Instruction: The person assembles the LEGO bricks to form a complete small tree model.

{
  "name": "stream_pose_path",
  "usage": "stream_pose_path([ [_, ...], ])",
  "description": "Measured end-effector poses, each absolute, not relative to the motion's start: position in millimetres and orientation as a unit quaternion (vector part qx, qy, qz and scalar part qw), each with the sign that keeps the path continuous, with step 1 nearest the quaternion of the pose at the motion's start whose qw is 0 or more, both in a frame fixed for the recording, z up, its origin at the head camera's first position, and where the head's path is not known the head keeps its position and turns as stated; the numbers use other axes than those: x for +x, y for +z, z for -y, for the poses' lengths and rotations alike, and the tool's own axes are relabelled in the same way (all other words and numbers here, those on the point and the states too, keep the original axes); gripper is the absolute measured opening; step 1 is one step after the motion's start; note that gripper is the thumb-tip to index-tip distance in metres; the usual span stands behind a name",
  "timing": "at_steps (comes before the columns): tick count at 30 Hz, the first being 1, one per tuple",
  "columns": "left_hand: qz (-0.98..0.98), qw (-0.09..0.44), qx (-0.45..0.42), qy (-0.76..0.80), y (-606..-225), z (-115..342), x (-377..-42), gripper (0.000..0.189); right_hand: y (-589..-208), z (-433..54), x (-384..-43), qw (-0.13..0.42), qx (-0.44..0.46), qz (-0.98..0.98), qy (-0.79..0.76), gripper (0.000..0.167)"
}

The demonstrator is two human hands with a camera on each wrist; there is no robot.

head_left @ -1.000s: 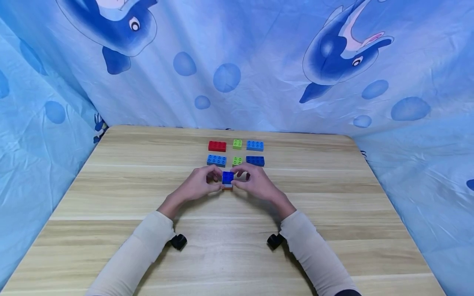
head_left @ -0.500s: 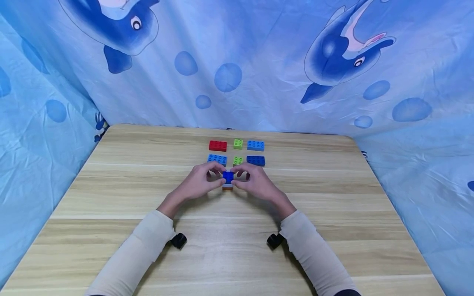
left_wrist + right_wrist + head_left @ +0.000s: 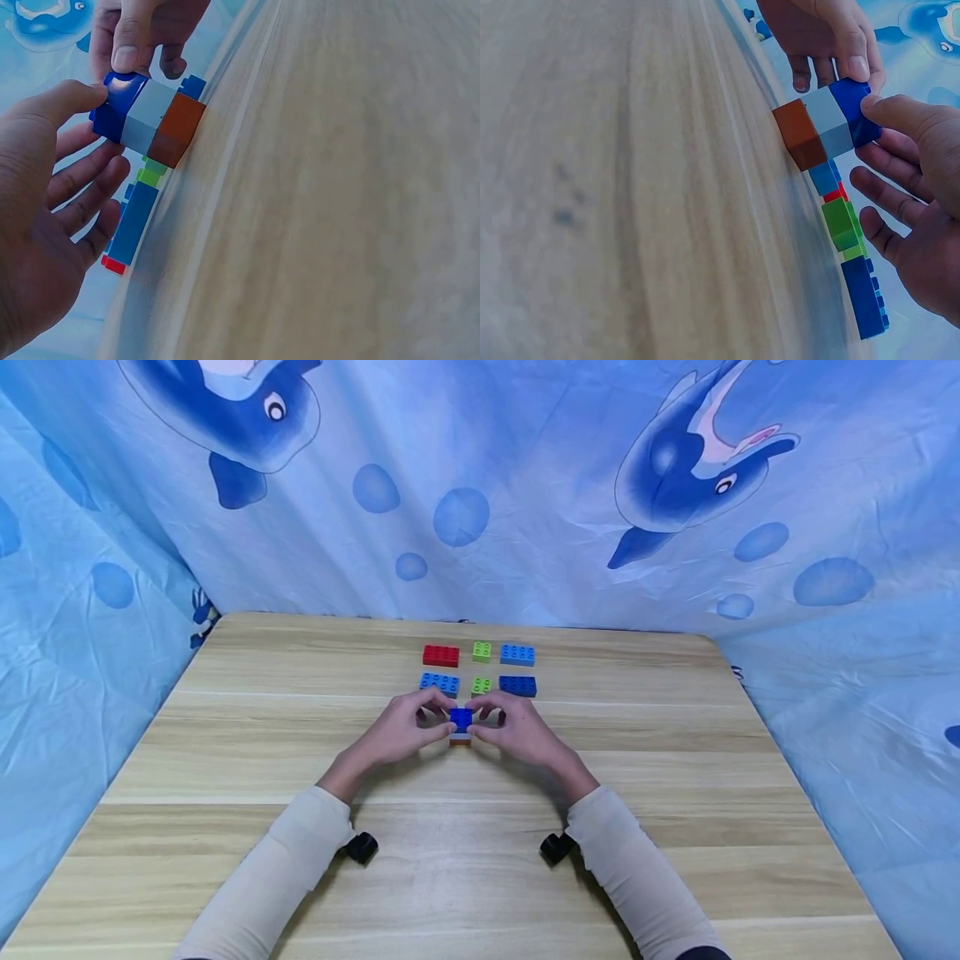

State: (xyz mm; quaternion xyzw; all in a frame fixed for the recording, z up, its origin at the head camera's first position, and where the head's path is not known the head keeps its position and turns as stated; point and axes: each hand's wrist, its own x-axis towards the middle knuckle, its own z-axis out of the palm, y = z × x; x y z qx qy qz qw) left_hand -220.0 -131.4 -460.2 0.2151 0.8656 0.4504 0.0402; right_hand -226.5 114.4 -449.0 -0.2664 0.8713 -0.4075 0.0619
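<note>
A short stack [image 3: 823, 120] of three blocks stands upright on the bench [image 3: 480, 877], its long axis vertical and the studs of its top block facing up. From the bench upward it runs orange block [image 3: 178, 129], white block [image 3: 148, 118], blue block [image 3: 461, 719].

The left hand [image 3: 397, 727] pinches the blue block between thumb and forefinger from its left side; the right hand [image 3: 519, 728] pinches the same block from the right. On both, thumb and forefinger are closed down to the block's width, with the other fingers loosely bent and clear of it. The blue block seems to sit flush on the white one, though fingertips cover part of it and I cannot be sure.

Beyond the hands lie two rows of bricks, studs up, the oblong ones with their long axes running left to right. The far row has a red brick [image 3: 441, 656], a green brick [image 3: 482, 652] and a light-blue brick [image 3: 517, 655]; the near row has a second light-blue brick [image 3: 438, 683], a second green brick [image 3: 481, 685] and a dark-blue brick [image 3: 517, 686].
</note>
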Motion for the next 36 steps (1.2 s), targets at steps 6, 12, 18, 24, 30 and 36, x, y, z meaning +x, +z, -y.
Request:
stream_pose_path([
  [6, -0.857, 0.047, 0.215, 0.466, -464, 131, -221, 0.026, -454, -116, -228, 0.064, -0.264, -0.867, -0.418, 0.033],
  [12, -0.851, 0.056, 0.208, 0.479, -463, 132, -221, 0.025, -454, -116, -229, 0.066, -0.265, -0.864, -0.423, 0.033],
  [18, -0.856, 0.058, 0.210, 0.469, -461, 132, -222, 0.027, -454, -116, -229, 0.069, -0.263, -0.865, -0.421, 0.034],
  [24, -0.863, 0.055, 0.220, 0.450, -453, 133, -228, 0.032, -454, -116, -230, 0.069, -0.267, -0.865, -0.420, 0.034],
  [30, -0.876, 0.026, 0.221, 0.428, -431, 134, -250, 0.036, -452, -117, -229, 0.074, -0.264, -0.864, -0.422, 0.034],
  [36, -0.899, 0.015, 0.208, 0.386, -426, 135, -271, 0.037, -451, -117, -230, 0.080, -0.267, -0.864, -0.419, 0.034],
])
